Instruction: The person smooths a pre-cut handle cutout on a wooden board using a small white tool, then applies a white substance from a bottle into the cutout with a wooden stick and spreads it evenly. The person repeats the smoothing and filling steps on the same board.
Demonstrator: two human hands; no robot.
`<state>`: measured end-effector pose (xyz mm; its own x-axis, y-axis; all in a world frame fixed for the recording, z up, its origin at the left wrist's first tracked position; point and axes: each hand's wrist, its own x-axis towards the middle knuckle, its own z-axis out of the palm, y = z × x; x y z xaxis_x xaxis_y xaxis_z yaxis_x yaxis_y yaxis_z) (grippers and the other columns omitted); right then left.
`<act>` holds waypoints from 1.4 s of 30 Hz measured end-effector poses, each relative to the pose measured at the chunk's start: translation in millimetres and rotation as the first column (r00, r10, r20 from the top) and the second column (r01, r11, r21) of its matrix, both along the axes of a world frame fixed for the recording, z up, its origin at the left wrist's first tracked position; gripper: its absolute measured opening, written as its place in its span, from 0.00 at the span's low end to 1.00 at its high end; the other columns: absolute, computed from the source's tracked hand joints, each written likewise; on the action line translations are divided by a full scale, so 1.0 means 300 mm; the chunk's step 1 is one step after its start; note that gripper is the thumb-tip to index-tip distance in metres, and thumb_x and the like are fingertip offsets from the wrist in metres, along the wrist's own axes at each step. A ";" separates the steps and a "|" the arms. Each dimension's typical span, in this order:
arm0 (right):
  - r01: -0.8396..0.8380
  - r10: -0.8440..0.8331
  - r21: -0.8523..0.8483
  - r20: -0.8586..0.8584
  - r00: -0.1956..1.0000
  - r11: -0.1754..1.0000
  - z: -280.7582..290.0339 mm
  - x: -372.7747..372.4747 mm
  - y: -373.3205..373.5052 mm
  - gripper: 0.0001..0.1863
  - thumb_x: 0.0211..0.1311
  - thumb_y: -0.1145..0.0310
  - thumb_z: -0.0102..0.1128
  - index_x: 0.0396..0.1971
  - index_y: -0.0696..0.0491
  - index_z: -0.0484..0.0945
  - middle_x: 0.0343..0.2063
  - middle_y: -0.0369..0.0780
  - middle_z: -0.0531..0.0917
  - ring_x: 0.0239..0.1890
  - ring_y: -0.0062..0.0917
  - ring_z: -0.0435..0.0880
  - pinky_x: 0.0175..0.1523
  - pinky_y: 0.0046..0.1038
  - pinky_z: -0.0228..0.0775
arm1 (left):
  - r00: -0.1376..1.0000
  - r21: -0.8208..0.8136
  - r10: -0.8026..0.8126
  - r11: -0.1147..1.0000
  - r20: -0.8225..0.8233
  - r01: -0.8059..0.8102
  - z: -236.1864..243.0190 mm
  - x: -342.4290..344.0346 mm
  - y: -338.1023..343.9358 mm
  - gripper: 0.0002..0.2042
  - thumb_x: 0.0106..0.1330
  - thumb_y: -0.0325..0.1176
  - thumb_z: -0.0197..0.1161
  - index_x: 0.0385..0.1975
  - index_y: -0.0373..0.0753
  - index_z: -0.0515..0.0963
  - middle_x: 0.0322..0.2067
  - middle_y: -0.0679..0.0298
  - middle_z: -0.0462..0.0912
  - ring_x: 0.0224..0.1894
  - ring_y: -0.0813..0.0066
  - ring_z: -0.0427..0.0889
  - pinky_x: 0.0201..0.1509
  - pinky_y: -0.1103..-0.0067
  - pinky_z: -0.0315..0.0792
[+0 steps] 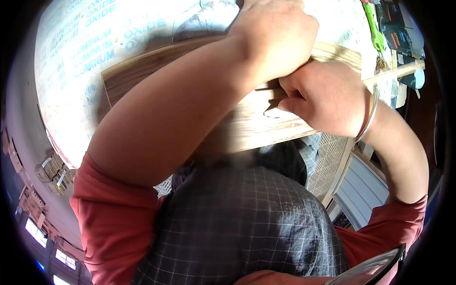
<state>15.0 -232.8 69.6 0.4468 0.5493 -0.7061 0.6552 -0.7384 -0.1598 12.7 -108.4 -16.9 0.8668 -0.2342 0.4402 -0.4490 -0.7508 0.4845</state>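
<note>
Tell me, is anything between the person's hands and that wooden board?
Nothing visible. Both the left hand and the right hand press straight on the wooden board, close together near its far edge. The left forearm crosses over the board and hides part of it from the camera.

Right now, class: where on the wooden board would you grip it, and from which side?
Probably grip the wooden board along its near long edge, coming from the person's side. The board lies flat on the white sheet, that edge overhangs toward the body, and the right hand already clasps there; the left hand presses on top.
</note>
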 end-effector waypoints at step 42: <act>-0.246 0.179 0.369 0.208 0.962 0.896 -0.046 -0.026 -0.105 0.09 0.63 0.59 0.62 0.39 0.45 0.79 0.17 0.40 0.81 0.25 0.37 0.85 0.31 0.37 0.76 | 0.974 0.175 -0.032 0.982 -0.226 0.073 0.032 -0.003 0.006 0.11 0.65 0.31 0.53 0.37 0.38 0.84 0.41 0.55 0.82 0.50 0.56 0.76 0.57 0.60 0.65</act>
<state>7.1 -264.3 55.7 0.3797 0.8588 -0.3439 0.8312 -0.4799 -0.2807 11.7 -106.5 -7.2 0.9219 -0.3403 0.1852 -0.3874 -0.8131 0.4344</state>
